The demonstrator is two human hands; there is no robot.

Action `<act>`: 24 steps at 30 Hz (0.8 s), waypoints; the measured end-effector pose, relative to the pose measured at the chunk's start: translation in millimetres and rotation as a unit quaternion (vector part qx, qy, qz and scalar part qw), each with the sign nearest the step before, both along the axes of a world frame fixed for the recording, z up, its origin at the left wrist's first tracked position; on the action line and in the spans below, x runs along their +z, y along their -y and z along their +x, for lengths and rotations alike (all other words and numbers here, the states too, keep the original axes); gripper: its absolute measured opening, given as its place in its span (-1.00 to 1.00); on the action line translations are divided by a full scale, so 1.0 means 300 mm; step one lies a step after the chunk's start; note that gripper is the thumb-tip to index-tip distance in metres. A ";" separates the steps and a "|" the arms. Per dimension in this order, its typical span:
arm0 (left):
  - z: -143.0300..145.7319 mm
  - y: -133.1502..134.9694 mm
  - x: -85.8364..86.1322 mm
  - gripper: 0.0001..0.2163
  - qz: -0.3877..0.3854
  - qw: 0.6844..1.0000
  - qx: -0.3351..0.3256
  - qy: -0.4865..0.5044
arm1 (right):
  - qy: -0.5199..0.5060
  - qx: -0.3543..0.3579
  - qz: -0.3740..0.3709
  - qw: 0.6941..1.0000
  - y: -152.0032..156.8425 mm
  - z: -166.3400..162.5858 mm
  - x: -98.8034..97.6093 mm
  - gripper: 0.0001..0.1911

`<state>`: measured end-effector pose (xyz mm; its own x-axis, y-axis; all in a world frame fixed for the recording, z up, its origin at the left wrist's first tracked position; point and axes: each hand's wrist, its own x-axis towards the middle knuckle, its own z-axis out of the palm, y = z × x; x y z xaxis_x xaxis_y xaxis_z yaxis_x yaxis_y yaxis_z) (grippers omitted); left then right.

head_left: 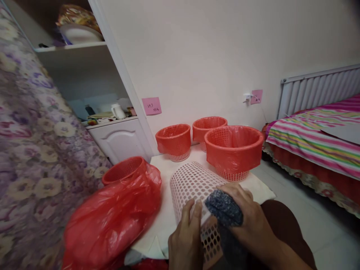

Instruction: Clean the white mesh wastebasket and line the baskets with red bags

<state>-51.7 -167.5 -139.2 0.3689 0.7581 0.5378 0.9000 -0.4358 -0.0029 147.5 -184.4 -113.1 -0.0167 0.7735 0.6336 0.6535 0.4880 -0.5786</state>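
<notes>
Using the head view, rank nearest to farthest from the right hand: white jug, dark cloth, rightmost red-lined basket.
1. Dark cloth: in the right hand.
2. Rightmost red-lined basket: beyond the hand.
3. White jug: left background.

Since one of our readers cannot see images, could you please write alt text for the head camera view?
A person's right hand holds a dark speckled cloth against a pale perforated basket lying on its side, while the left hand touches the basket. Beyond it stand three baskets with red bags over their rims; more red plastic lies to the left.
</notes>
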 end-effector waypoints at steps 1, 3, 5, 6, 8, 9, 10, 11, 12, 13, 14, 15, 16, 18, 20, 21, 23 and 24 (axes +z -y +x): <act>-0.009 0.000 -0.021 -0.44 -0.010 1.000 0.010 0.020 | -0.017 -0.002 0.005 1.000 -0.006 0.011 -0.008 -0.36; -0.037 0.004 -0.084 -0.43 -0.028 0.996 0.024 0.077 | -0.065 -0.018 0.001 0.998 -0.021 0.046 -0.029 -0.35; -0.068 0.007 -0.157 -0.41 -0.035 0.990 0.017 0.138 | -0.115 -0.041 -0.024 0.992 -0.033 0.078 -0.047 -0.38; -0.082 0.008 -0.187 -0.41 -0.033 0.986 0.009 0.164 | -0.136 -0.052 -0.039 0.989 -0.036 0.087 -0.053 -0.39; -0.107 0.010 -0.219 -0.43 -0.021 0.979 -0.011 0.202 | -0.177 -0.076 -0.067 0.979 -0.038 0.092 -0.060 -0.41; -0.117 0.013 -0.219 -0.46 -0.012 0.977 -0.018 0.213 | -0.203 -0.086 -0.080 0.972 -0.038 0.089 -0.061 -0.41; -0.126 0.016 -0.209 -0.48 -0.003 0.976 -0.023 0.217 | -0.233 -0.092 -0.093 0.964 -0.038 0.085 -0.062 -0.40; -0.133 0.021 -0.191 -0.50 0.004 0.976 -0.023 0.214 | -0.263 -0.093 -0.107 0.954 -0.039 0.082 -0.063 -0.39; -0.138 0.026 -0.169 -0.51 0.006 0.978 -0.022 0.206 | -0.287 -0.087 -0.124 0.946 -0.041 0.080 -0.064 -0.38; -0.139 0.033 -0.145 -0.51 0.004 0.981 -0.020 0.193 | -0.303 -0.078 -0.144 0.939 -0.043 0.081 -0.066 -0.38; -0.137 0.039 -0.122 -0.51 -0.002 0.984 -0.017 0.176 | -0.307 -0.069 -0.163 0.935 -0.045 0.083 -0.069 -0.38; -0.130 0.044 -0.102 -0.49 -0.010 0.988 -0.012 0.156 | -0.299 -0.069 -0.177 0.935 -0.046 0.085 -0.071 -0.39; -0.118 0.048 -0.086 -0.47 -0.019 0.991 -0.002 0.133 | -0.281 -0.076 -0.184 0.939 -0.046 0.087 -0.072 -0.39; -0.082 0.051 -0.061 -0.43 -0.028 0.996 0.024 0.080 | -0.217 -0.090 -0.163 0.958 -0.040 0.080 -0.067 -0.40; -0.038 0.044 -0.042 -0.43 -0.012 0.999 0.033 0.033 | -0.133 -0.071 -0.103 0.983 -0.028 0.057 -0.054 -0.40; -0.018 0.039 -0.033 -0.44 0.007 0.999 0.027 0.017 | -0.092 -0.051 -0.069 0.992 -0.023 0.043 -0.046 -0.40; 0.011 0.029 -0.021 -0.49 0.054 0.999 -0.008 0.000 | -0.031 -0.021 -0.014 0.999 -0.018 0.019 -0.033 -0.41; 0.017 0.025 -0.022 -0.51 0.068 0.997 -0.022 0.001 | -0.017 -0.015 0.000 1.000 -0.019 0.014 -0.031 -0.41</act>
